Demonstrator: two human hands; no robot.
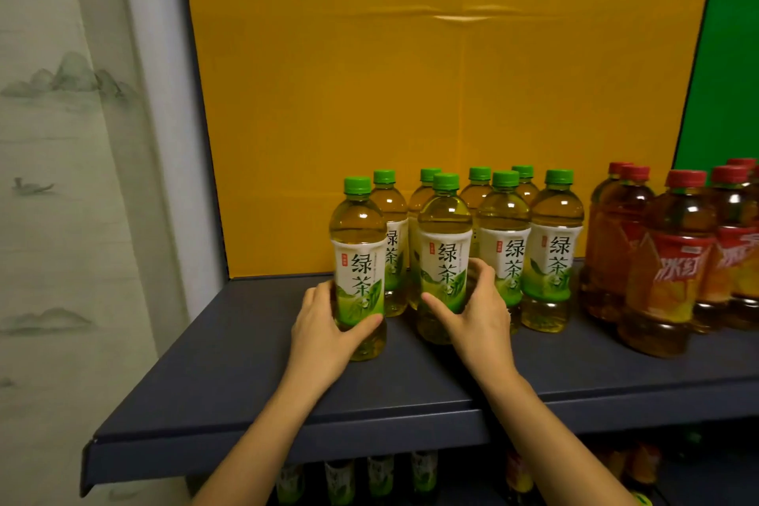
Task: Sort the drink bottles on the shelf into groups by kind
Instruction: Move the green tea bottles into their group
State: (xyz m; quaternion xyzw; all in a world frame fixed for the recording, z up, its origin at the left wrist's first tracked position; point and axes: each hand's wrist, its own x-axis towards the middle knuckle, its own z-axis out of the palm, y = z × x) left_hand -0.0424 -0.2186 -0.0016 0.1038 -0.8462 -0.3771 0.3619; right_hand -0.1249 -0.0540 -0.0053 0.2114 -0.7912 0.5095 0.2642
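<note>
Several green tea bottles with green caps and white-green labels stand grouped on the dark shelf [230, 374]. My left hand [324, 329] grips the frontmost left green tea bottle [358, 242] around its lower half. My right hand [478, 312] grips the green tea bottle beside it [444, 234], thumb in front and fingers behind. Both held bottles stand upright on the shelf. To the right, several red-capped iced tea bottles [677, 259] with red labels stand in their own group.
A yellow board [410, 74] backs the shelf, with a green panel [731, 53] at the right. A pale curtain [61, 177] hangs on the left. More bottles [382, 477] stand on the lower shelf beneath the front edge.
</note>
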